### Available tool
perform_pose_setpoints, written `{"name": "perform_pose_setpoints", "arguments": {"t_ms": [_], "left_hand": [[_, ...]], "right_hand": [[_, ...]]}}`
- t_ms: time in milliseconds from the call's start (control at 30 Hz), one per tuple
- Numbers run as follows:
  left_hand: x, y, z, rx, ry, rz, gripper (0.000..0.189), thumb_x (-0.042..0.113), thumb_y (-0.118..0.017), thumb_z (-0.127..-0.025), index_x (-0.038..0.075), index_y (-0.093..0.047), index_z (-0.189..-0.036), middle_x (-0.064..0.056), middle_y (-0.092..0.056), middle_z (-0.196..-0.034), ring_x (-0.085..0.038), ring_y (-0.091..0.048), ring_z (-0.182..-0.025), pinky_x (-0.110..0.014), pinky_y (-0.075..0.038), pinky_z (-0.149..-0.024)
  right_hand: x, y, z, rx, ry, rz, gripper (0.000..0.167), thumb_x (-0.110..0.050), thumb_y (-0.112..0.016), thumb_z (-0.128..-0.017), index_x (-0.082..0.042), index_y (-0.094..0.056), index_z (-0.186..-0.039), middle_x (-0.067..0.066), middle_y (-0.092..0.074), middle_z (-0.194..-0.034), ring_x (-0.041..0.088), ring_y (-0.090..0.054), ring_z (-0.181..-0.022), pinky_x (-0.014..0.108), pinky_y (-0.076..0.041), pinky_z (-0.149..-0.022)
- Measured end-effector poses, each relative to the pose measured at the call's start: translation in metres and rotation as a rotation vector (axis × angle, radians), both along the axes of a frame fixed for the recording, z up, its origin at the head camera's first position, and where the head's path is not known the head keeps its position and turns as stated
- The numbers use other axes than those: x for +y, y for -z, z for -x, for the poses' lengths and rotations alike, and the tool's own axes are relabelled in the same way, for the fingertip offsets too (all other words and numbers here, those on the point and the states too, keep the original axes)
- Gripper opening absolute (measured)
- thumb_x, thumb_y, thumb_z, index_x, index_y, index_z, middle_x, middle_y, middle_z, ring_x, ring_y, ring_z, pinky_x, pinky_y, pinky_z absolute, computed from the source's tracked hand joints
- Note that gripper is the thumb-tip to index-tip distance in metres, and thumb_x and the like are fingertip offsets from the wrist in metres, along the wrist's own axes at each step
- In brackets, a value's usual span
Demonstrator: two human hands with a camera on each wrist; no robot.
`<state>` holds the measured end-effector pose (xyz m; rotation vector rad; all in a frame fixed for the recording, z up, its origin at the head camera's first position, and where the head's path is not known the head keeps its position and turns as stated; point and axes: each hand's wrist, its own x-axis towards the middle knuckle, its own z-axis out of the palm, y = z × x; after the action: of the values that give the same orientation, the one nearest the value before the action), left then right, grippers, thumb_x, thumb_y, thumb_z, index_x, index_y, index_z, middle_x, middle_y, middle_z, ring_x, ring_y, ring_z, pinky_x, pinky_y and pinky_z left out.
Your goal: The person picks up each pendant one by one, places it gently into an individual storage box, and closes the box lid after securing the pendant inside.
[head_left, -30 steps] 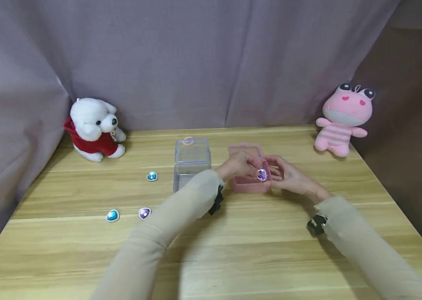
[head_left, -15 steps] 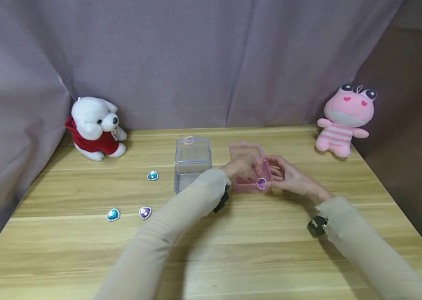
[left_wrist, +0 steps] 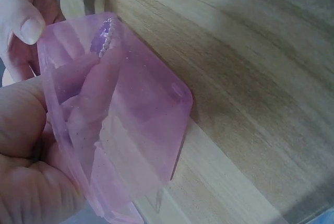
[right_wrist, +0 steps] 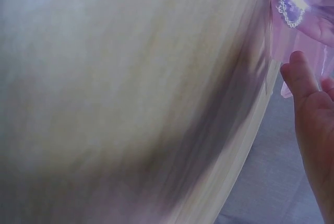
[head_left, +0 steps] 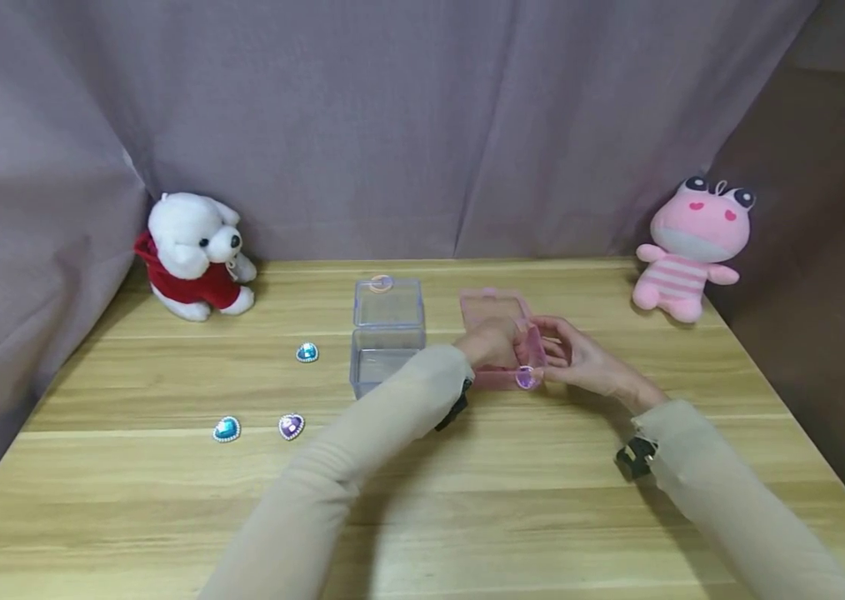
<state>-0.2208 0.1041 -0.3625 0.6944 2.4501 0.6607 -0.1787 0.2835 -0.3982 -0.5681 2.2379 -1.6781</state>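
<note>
A purple heart-shaped gem [head_left: 525, 377] with a pearl-like border is low in the right front corner of a pink see-through box [head_left: 497, 382], whose lid stands open at the back. My left hand [head_left: 493, 343] reaches inside the box and pinches the gem. Through the pink wall in the left wrist view, its fingers meet the gem [left_wrist: 106, 37]. My right hand [head_left: 586, 365] holds the box's right side, thumb near the front corner. In the right wrist view the right hand [right_wrist: 312, 114] lies beside the box, with the gem [right_wrist: 290, 4] showing through the wall.
Left of the pink box stands an open clear box [head_left: 385, 362], partly behind my left sleeve. Two blue heart gems [head_left: 307, 352] and another purple heart gem [head_left: 291, 426] lie on the table's left. A white plush dog [head_left: 197, 258] and a pink plush frog [head_left: 692, 250] sit behind.
My left hand has lowered the purple heart gem from near the box's rim down into its right front corner. The right hand keeps its hold on the box.
</note>
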Motion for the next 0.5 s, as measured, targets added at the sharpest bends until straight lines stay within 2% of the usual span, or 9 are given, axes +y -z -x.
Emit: {"name": "perform_pose_setpoints", "arguments": {"t_ms": [33,167,233,367,433,467,500], "left_hand": [[-0.0014,-0.0033,-0.0033,0.009,-0.006,-0.001,0.005,0.01,-0.071,-0.083,0.013,-0.072,-0.086,0.003,-0.062,-0.091,-0.009,-0.053,-0.082,-0.011,-0.043,-0.066],[-0.0006,-0.0012,-0.0047,0.032,-0.004,-0.009,0.01,0.006,-0.07,-0.081,0.013,-0.073,-0.089,0.004,-0.063,-0.089,-0.008,-0.052,-0.079,-0.01,-0.042,-0.062],[-0.0005,-0.0007,-0.006,0.031,-0.014,-0.016,0.009,0.007,-0.071,-0.08,0.012,-0.073,-0.088,0.003,-0.063,-0.089,-0.009,-0.053,-0.079,-0.011,-0.042,-0.062],[-0.0004,-0.001,-0.0085,0.061,-0.025,0.01,0.005,0.01,-0.071,-0.081,0.012,-0.072,-0.085,0.004,-0.061,-0.084,-0.009,-0.053,-0.078,-0.011,-0.043,-0.061],[0.0005,-0.0016,-0.0097,0.031,-0.063,0.001,0.004,0.01,-0.068,-0.083,0.009,-0.07,-0.086,0.004,-0.056,-0.078,-0.007,-0.051,-0.073,-0.011,-0.042,-0.059],[0.0007,-0.0024,-0.0101,-0.101,-0.125,-0.086,0.009,0.011,-0.064,-0.087,0.007,-0.069,-0.093,0.004,-0.053,-0.076,-0.007,-0.049,-0.072,-0.012,-0.041,-0.06],[0.001,-0.0036,-0.0104,-0.272,-0.22,-0.218,0.014,0.013,-0.06,-0.091,0.005,-0.067,-0.1,0.003,-0.05,-0.074,-0.007,-0.046,-0.07,-0.012,-0.039,-0.06]], "right_hand": [[0.0,0.0004,0.0001,0.006,-0.001,0.001,0.075,0.011,-0.063,-0.081,0.013,-0.015,-0.14,0.035,-0.022,-0.144,0.044,-0.027,-0.133,0.015,-0.039,-0.1],[0.0005,0.0018,0.0,0.019,-0.016,0.024,0.075,0.014,-0.061,-0.081,0.015,-0.014,-0.139,0.037,-0.021,-0.142,0.027,-0.039,-0.131,0.018,-0.039,-0.101],[0.0004,0.0015,-0.0006,0.022,-0.017,0.022,0.075,0.014,-0.061,-0.08,0.015,-0.014,-0.139,0.037,-0.021,-0.142,0.024,-0.04,-0.13,0.018,-0.039,-0.101],[-0.0004,0.0007,-0.0013,0.021,-0.015,0.0,0.075,0.013,-0.061,-0.081,0.014,-0.014,-0.139,0.038,-0.021,-0.142,0.043,-0.03,-0.131,0.016,-0.038,-0.1],[-0.0006,0.0003,-0.0013,0.016,-0.013,-0.009,0.074,0.012,-0.061,-0.081,0.014,-0.015,-0.139,0.037,-0.021,-0.143,0.049,-0.025,-0.131,0.016,-0.038,-0.1],[-0.0007,0.0002,-0.0013,0.02,-0.015,-0.012,0.074,0.013,-0.061,-0.081,0.014,-0.015,-0.139,0.037,-0.021,-0.143,0.05,-0.024,-0.13,0.017,-0.038,-0.1],[-0.0006,0.0,-0.0014,0.021,-0.014,-0.015,0.074,0.012,-0.061,-0.081,0.013,-0.015,-0.14,0.036,-0.022,-0.143,0.048,-0.026,-0.131,0.017,-0.038,-0.101]]}}
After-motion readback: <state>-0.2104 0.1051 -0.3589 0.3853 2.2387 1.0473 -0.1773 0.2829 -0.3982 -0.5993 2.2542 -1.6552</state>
